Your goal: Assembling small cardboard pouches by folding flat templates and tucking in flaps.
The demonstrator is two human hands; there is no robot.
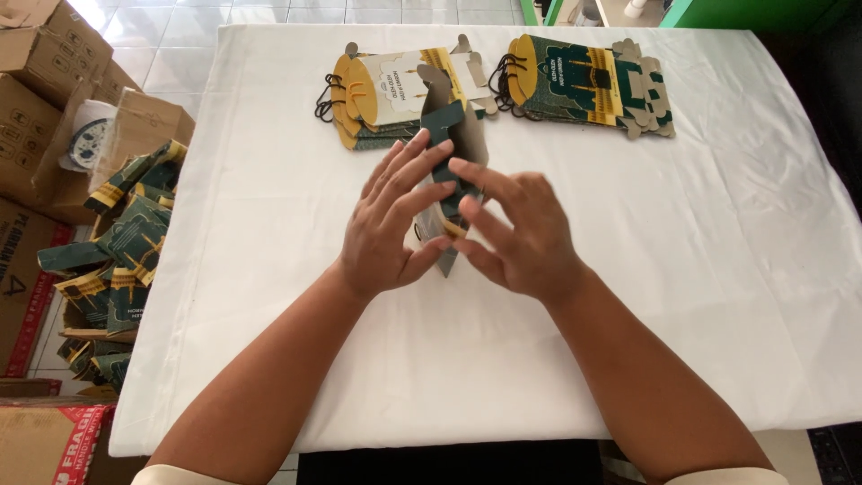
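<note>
1. One cardboard box blank [446,135], dark green outside and grey inside, is held upright between the two hands above the middle of the table [269,296]. Its top rises past the fingertips, while its lower edge shows between the two palms, near the white cloth; whether it touches the cloth cannot be told.

2. The left hand [392,223] is pressed against the left side of the blank, fingers spread and stretched upward along the green face, the thumb hooked beneath toward the lower edge.

3. The right hand [516,232] is set against the right side, fingers bent inward over the folded card so that their tips nearly meet those of the left hand. The blank is thus gripped by both hands and largely hidden by them in its middle part.

4. Two stacks of flat blanks are laid at the far edge of the table: a stack with cream and yellow faces [386,90] just behind the held piece, and a green and gold stack [584,85] to its right, close beside it. Dark cord handles are seen at the left end of each.

5. A heap of folded green pieces [121,251] is gathered in a container on the floor to the left of the table, with brown cartons [36,81] stacked beyond it.
</note>
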